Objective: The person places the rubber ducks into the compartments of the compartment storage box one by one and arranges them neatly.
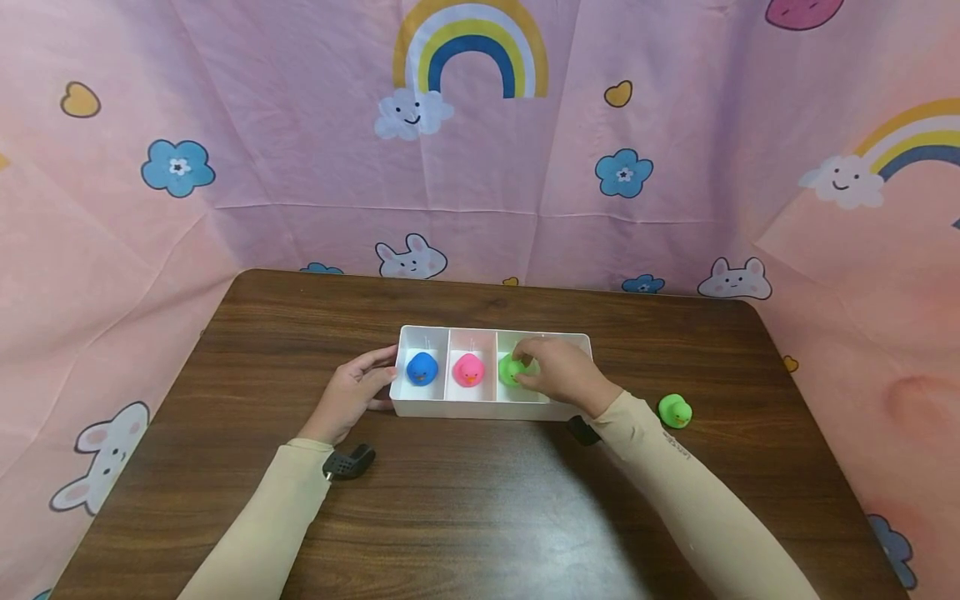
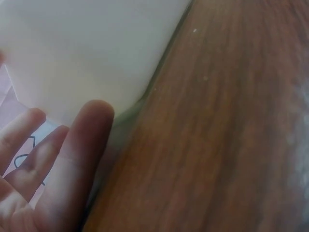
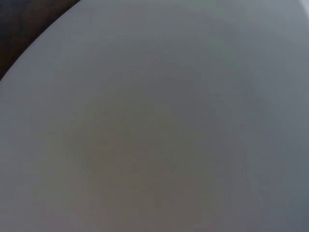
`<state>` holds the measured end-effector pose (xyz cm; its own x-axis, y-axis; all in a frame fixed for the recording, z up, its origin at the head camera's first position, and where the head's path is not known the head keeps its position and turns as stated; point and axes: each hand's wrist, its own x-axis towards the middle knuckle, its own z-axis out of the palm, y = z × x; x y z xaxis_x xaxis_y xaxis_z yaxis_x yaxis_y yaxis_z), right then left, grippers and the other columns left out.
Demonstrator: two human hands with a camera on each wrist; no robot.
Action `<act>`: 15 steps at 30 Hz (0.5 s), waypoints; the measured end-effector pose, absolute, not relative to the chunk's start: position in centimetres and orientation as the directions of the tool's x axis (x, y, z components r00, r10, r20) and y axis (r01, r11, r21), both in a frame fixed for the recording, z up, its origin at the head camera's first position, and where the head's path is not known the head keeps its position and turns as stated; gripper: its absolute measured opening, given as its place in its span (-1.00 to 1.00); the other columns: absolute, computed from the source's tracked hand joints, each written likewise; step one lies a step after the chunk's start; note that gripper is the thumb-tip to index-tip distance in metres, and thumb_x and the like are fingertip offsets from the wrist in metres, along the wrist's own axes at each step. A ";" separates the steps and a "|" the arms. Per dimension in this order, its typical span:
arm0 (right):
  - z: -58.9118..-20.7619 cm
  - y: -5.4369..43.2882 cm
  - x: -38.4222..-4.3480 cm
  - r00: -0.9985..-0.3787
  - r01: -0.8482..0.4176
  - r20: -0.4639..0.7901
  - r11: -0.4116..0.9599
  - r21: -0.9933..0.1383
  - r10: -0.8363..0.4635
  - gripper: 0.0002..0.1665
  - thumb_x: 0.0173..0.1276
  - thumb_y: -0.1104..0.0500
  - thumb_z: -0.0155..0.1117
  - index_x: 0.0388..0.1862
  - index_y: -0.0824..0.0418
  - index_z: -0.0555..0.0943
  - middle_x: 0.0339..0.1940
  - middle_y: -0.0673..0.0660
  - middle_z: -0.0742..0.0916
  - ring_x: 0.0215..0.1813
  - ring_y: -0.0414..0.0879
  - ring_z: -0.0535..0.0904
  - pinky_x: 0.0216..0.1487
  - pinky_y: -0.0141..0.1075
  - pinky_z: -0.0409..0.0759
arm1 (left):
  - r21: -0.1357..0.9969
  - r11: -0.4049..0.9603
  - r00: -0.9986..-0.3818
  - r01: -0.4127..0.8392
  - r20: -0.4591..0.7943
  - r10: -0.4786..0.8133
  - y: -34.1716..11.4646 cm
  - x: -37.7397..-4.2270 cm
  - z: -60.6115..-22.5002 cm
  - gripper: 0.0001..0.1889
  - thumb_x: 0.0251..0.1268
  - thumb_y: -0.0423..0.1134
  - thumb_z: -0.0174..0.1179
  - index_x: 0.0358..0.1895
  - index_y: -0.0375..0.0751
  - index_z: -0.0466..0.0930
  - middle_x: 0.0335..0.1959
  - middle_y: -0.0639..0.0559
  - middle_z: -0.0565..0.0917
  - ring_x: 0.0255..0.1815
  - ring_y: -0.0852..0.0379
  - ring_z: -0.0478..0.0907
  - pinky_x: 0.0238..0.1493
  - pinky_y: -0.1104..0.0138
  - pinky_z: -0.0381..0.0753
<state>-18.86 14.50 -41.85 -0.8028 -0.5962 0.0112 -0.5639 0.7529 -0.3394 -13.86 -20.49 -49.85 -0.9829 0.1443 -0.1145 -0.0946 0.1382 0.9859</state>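
Observation:
A long white divided box (image 1: 442, 409) stands on the table. In its left compartment sits a blue rubber duck (image 1: 422, 368), and a pink rubber duck (image 1: 468, 370) occupies the compartment beside it. My right hand (image 1: 564, 372) reaches into the green-backed third compartment, thumb and fingers pinching a green rubber duck (image 1: 511, 369), partly hidden by them. With fairly straight fingers, my left hand (image 1: 351, 394) touches the left end of the box; thumb and fingers also show there in the left wrist view. The right wrist view is filled by a blurred white surface.
Another green rubber duck (image 1: 676, 411) sits on the brown wooden table (image 1: 465, 500), right of the box and close to my right forearm. The box's right end is partly covered by my right hand. A patterned pink cloth (image 1: 315, 108) hangs behind the table.

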 end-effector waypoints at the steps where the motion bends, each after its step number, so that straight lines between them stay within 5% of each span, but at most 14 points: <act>1: -41.9 14.5 -18.9 -0.803 -0.563 0.010 0.753 -0.341 -0.596 -0.71 0.30 0.11 0.51 -0.07 0.22 0.72 -0.22 0.04 0.78 -0.13 -0.06 0.70 -0.03 -0.13 0.69 | 0.986 0.137 -0.983 -0.095 -0.114 0.145 -20.5 -13.9 -49.9 -0.43 0.55 0.00 0.19 0.51 -0.10 0.41 0.46 -0.18 0.48 0.24 -0.22 0.63 -0.05 0.11 0.79; 15: -42.4 14.4 -19.1 -0.801 -0.571 0.031 0.747 -0.340 -0.598 -0.70 0.29 0.08 0.51 -0.09 0.21 0.72 -0.27 0.03 0.77 -0.19 -0.07 0.69 -0.12 -0.17 0.67 | 0.989 0.125 -0.984 -0.080 -0.099 0.148 -20.4 -13.8 -49.8 -0.42 0.55 -0.02 0.20 0.53 -0.06 0.38 0.48 -0.16 0.46 0.28 -0.21 0.59 -0.06 0.11 0.80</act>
<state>-19.14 14.42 -42.37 -0.8011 -0.5978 0.0310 -0.5709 0.7474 -0.3399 -13.82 -20.45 -49.84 -0.9840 0.1482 -0.0985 -0.0801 0.1255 0.9889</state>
